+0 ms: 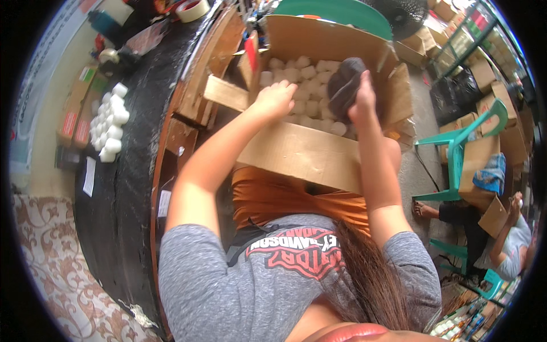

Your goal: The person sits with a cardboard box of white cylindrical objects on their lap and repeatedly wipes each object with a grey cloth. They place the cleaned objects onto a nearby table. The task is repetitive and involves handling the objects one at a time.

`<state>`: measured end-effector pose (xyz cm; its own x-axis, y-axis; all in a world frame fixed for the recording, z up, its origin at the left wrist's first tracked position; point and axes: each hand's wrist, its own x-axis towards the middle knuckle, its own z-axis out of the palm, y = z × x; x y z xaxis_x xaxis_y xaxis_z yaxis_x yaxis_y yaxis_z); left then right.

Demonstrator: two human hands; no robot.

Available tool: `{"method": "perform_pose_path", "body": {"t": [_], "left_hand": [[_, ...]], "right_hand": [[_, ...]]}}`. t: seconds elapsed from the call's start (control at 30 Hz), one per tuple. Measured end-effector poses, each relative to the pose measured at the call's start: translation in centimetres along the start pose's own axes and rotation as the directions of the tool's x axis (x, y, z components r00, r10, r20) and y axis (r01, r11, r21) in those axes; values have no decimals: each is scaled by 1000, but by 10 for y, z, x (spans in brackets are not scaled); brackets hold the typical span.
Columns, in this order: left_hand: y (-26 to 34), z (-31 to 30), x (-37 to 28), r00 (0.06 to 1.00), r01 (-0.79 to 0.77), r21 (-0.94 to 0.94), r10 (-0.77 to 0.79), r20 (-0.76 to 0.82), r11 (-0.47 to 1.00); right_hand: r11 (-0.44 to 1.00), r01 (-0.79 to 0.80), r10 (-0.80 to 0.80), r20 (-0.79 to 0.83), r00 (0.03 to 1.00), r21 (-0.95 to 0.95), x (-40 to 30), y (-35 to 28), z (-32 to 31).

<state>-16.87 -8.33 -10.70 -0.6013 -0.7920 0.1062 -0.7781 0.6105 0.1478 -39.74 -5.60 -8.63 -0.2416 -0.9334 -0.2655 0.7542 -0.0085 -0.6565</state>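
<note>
A large open cardboard box (299,147) stands in front of my lap, with many small white rounded pieces (307,85) inside. My right hand (364,100) grips a dark grey cloth (345,87) over the right part of the box. Over the box's near left side is my left hand (277,99), its fingers bent above the white pieces; whether it holds one is not clear. More white cylindrical pieces (112,124) lie grouped on the black-covered table at the left.
The black-covered table (128,205) runs along my left, bearing tape rolls (192,10) and paper slips. A green plastic chair (459,145) and cartons stand at the right, where another person (510,248) sits. A black fan (399,17) is beyond the box.
</note>
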Motion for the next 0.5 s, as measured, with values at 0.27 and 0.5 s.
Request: {"method": "perform_pose_path", "body": {"t": [0.27, 0.5], "left_hand": [[17, 34, 33, 947, 300, -310, -244, 208, 902], [65, 35, 33, 862, 181, -847, -495, -108, 500]], "right_hand": [[999, 46, -41, 268, 963, -14, 3, 16, -50], [559, 629, -323, 557, 766, -541, -12, 57, -29]]}}
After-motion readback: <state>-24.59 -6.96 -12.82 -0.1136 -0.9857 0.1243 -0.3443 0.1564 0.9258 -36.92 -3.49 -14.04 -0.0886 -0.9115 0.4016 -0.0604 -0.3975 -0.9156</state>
